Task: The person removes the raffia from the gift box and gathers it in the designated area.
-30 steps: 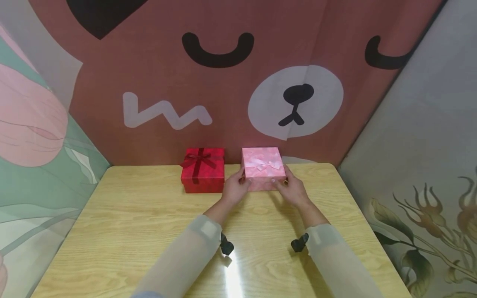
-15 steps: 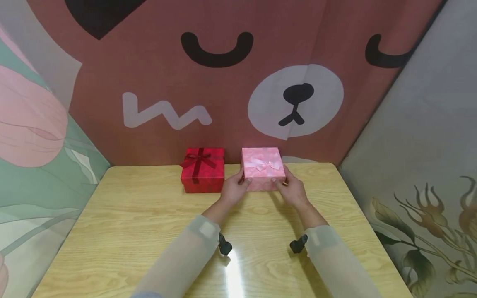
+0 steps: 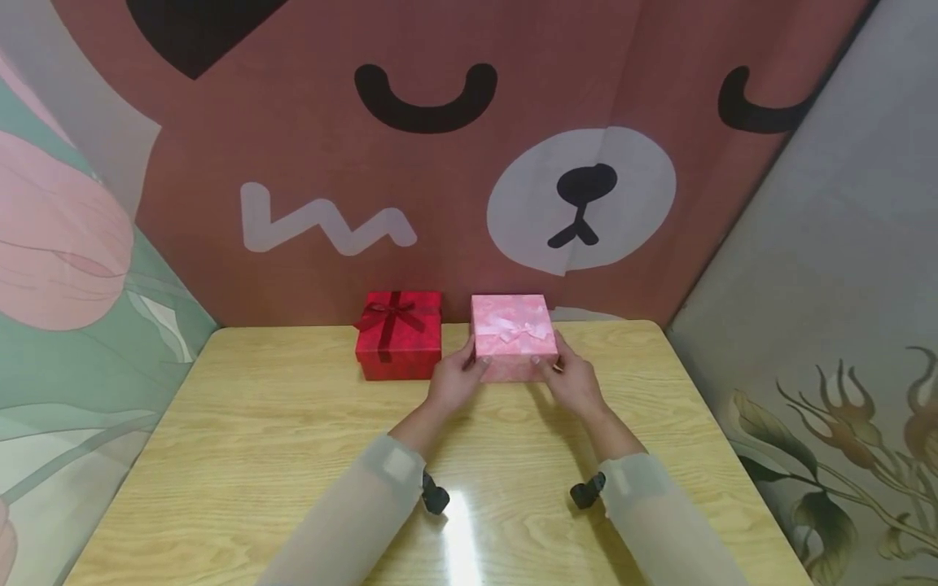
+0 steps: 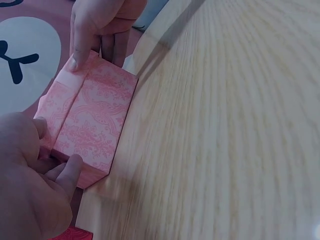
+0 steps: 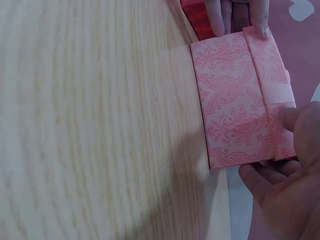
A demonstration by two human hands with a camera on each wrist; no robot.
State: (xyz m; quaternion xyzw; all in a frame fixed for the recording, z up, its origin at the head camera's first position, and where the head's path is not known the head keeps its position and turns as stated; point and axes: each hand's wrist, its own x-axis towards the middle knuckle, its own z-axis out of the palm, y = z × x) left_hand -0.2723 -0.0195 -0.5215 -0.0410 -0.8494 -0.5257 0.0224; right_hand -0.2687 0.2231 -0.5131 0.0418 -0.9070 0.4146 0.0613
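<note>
And there's the square pink patterned gift box point(image 3: 513, 346) squarely between left hand point(image 3: 453, 382) and right hand point(image 3: 576, 384), neither nearer, both hands' fingers point(image 4: 68, 174) gripping opposite sides, broad front spanning hand to hand, at the pale wood-grain worktop's point(image 3: 293, 456) far edge.

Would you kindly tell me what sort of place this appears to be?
Probably an indoor corner, perhaps dressed for filming: a wood-grain table sits before a backdrop printed with a large cartoon animal face, and a flower-printed panel flanks the right side.
</note>
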